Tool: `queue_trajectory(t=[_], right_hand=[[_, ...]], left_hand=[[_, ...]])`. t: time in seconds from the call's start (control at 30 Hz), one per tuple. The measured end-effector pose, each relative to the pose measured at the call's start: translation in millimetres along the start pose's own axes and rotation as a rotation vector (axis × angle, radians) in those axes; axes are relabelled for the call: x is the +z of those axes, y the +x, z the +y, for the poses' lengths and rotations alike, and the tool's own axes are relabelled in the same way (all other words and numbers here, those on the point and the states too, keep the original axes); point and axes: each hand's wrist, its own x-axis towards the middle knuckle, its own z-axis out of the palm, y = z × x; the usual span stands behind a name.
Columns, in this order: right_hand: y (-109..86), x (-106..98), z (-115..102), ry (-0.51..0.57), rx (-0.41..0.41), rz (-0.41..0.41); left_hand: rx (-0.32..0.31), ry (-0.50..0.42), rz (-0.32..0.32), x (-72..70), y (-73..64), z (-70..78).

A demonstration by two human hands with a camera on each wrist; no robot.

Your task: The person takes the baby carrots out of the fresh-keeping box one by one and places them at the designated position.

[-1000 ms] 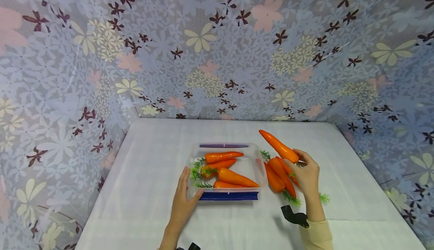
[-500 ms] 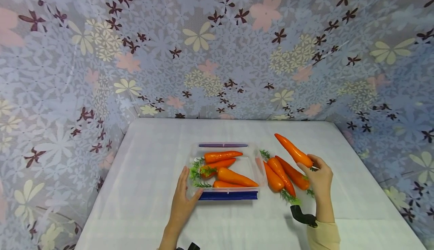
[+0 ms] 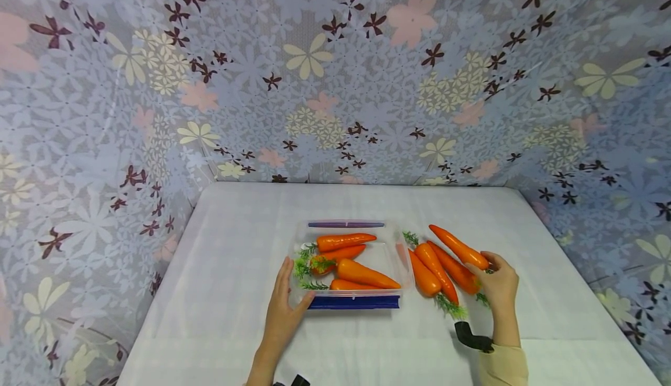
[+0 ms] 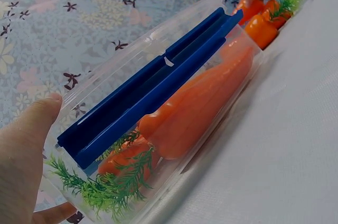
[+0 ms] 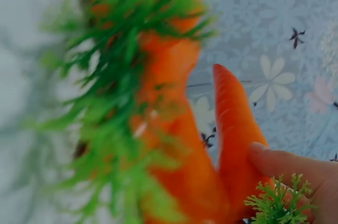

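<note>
A clear plastic box point(image 3: 390, 252) with blue side latches holds several orange carrots point(image 3: 367, 273) with green tops. My left hand point(image 3: 283, 310) rests against its left end, fingers fairly straight along the wall; in the left wrist view the thumb point(image 4: 45, 113) touches the rim corner. My right hand point(image 3: 499, 284) pinches a carrot point(image 3: 457, 246) near its leafy end, at the right of the carrot pile. Its tip points away and to the left. In the right wrist view the thumb point(image 5: 285, 163) lies on this carrot, with blurred leaves of another carrot point(image 5: 174, 145) in front.
Three loose carrots point(image 3: 437, 272) lie right of the box on the white-covered table point(image 3: 230, 229). A blue latch point(image 3: 353, 303) sticks out from the box's near side. Floral fabric point(image 3: 335, 83) rises behind and at both sides of the table.
My right hand has moved right and toward me with the carrot, which now sits lower, beside the pile. The left hand and the box have stayed put.
</note>
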Motion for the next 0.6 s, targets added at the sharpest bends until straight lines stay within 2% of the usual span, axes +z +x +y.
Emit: queue_trajectory(t=[0.2, 0.6], right_hand=[[1.7, 2, 15, -0.063, 0.008, 0.002], [-3.2, 8, 25, -0.065, 0.01, -0.066]], left_hand=[[0.005, 0.0, -0.005, 0.9, 0.2, -1.6], [0.007, 0.005, 0.002, 1.0, 0.2, -3.2]])
